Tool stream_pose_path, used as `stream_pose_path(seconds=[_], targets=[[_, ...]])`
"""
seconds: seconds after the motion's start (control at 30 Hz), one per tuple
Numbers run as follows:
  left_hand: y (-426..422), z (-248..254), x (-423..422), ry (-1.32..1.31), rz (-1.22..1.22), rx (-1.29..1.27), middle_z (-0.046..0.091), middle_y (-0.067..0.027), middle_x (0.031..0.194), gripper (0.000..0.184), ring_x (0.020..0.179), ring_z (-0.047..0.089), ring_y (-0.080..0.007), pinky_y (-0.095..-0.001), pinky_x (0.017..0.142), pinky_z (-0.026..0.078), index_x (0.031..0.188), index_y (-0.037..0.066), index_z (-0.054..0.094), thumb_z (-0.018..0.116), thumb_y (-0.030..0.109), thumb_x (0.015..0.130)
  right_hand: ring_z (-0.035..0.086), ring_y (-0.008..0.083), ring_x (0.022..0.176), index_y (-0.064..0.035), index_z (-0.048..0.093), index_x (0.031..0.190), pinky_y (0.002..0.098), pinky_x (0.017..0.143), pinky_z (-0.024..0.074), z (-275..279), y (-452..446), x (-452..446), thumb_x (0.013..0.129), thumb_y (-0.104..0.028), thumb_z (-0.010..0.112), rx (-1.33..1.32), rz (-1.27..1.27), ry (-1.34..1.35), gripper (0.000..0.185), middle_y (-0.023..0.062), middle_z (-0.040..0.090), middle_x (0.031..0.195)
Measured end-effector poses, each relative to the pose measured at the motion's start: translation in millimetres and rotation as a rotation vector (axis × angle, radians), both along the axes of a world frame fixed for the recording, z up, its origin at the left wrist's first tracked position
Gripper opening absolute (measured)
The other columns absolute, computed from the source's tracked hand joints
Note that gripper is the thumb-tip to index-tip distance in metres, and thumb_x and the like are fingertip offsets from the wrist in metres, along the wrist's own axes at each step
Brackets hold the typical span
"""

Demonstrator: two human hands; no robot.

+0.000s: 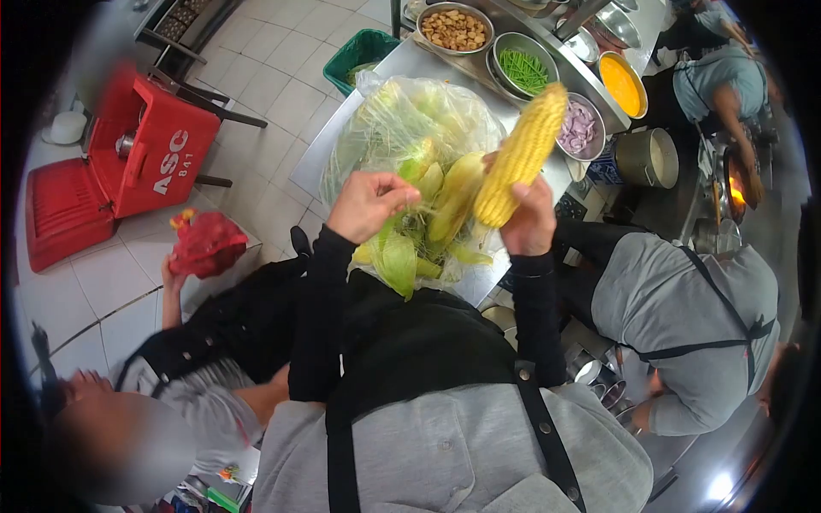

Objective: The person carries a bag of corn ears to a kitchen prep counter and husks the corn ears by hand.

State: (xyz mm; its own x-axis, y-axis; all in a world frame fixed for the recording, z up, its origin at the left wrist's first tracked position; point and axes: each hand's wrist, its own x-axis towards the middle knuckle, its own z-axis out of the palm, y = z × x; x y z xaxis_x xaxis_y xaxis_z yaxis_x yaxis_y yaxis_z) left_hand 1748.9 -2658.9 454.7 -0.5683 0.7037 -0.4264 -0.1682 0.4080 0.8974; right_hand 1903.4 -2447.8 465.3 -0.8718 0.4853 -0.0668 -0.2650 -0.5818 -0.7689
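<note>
A husked yellow corn cob (522, 158) stands nearly upright in my right hand (528, 221), whose fingers wrap round its lower part. My left hand (369, 205) is to the left of the cob, over the husks, with thumb and fingers pinched together; what it holds, if anything, is too small to make out. Between and below my hands lie green and pale husks (398, 261) and corn with leaves still on. Behind them, a clear plastic bag (466, 107) with more husks and silk rests on the metal table (318, 168).
Bowls of browned cubes (455, 30), green beans (523, 70), sliced onion (577, 126) and orange liquid (622, 84) stand at the back right. A green bin (355, 56) and red cooler (164, 150) are left. Co-workers are on both sides; one holds a red bag (208, 245).
</note>
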Motion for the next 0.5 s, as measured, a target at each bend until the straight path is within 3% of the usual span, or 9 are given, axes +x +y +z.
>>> stream_pose_path(seconds=[0.07,0.17,0.2,0.27,0.3,0.37,0.4,0.5], targets=[[-11.8,-0.5,7.0,-0.008,0.031,-0.011,0.070,-0.0017,0.079,0.021,0.069,0.058,-0.0064,-0.0233,0.065,0.049,0.094,-0.003,0.076,0.075,0.018,0.094,0.067,0.0208,0.107,0.0093,0.054,0.136,0.0339,0.097,0.0517,14.6,25.1,-4.4,0.085,-0.011,0.069,0.141,-0.044,-0.115,0.057,0.0183,0.069,0.121],[-20.1,6.1,10.5,-0.006,0.066,-0.049,0.072,-0.0031,0.083,0.020,0.070,0.060,-0.0070,-0.0228,0.067,0.050,0.098,-0.003,0.077,0.074,0.016,0.095,0.068,0.0124,0.095,0.0057,0.063,0.131,0.0284,0.085,0.0544,7.6,80.7,-29.1,0.083,-0.016,0.076,0.927,-0.040,-0.398,0.054,0.0115,0.074,0.110],[-20.7,8.1,9.9,-0.001,0.076,-0.045,0.072,-0.0033,0.084,0.019,0.071,0.060,-0.0071,-0.0227,0.067,0.050,0.099,-0.003,0.077,0.073,0.015,0.095,0.069,0.0124,0.091,0.0040,0.064,0.132,0.0285,0.083,0.0549,9.5,87.2,-45.3,0.082,-0.020,0.078,1.024,-0.035,-0.429,0.057,0.0110,0.074,0.108],[-19.6,9.9,7.4,0.027,0.141,0.001,0.073,-0.0035,0.086,0.018,0.072,0.061,-0.0071,-0.0224,0.068,0.050,0.102,-0.003,0.077,0.072,0.014,0.096,0.070,0.0161,0.088,0.0015,0.066,0.130,0.0307,0.080,0.0556,4.8,109.1,-77.4,0.081,-0.023,0.079,1.054,0.164,-0.548,0.057,0.0131,0.076,0.102],[-18.5,9.2,5.4,0.054,0.198,0.045,0.073,-0.0035,0.088,0.018,0.073,0.061,-0.0069,-0.0222,0.068,0.050,0.103,-0.003,0.077,0.072,0.013,0.096,0.066,0.0127,0.089,0.0019,0.065,0.132,0.0278,0.082,0.0533,-28.9,123.0,-97.3,0.081,-0.017,0.082,1.150,0.135,-0.454,0.057,0.0080,0.073,0.103],[-19.7,7.7,-0.6,0.101,0.297,0.106,0.073,-0.0037,0.091,0.017,0.075,0.061,-0.0067,-0.0220,0.069,0.050,0.105,-0.003,0.076,0.072,0.011,0.096,0.070,0.0162,0.091,0.0009,0.065,0.132,0.0300,0.085,0.0542,-66.3,136.0,-134.4,0.079,-0.019,0.083,1.230,0.157,-0.499,0.060,0.0117,0.075,0.107],[-22.8,7.1,-4.4,0.121,0.338,0.122,0.073,-0.0038,0.092,0.017,0.076,0.061,-0.0067,-0.0220,0.070,0.050,0.106,-0.003,0.076,0.071,0.010,0.096,0.074,0.0283,0.089,-0.0059,0.071,0.125,0.0374,0.086,0.0563,-85.3,141.5,-148.8,0.073,-0.030,0.081,1.313,0.092,-0.492,0.058,0.0187,0.076,0.101],[-36.0,5.4,-9.6,0.149,0.409,0.160,0.073,-0.0039,0.094,0.017,0.078,0.061,-0.0069,-0.0221,0.071,0.049,0.107,-0.004,0.075,0.071,0.008,0.096,0.074,0.0336,0.094,-0.0095,0.074,0.121,0.0395,0.089,0.0561,-110.9,147.8,-177.1,0.075,-0.029,0.076,1.322,0.212,-0.650,0.050,0.0211,0.075,0.102]])
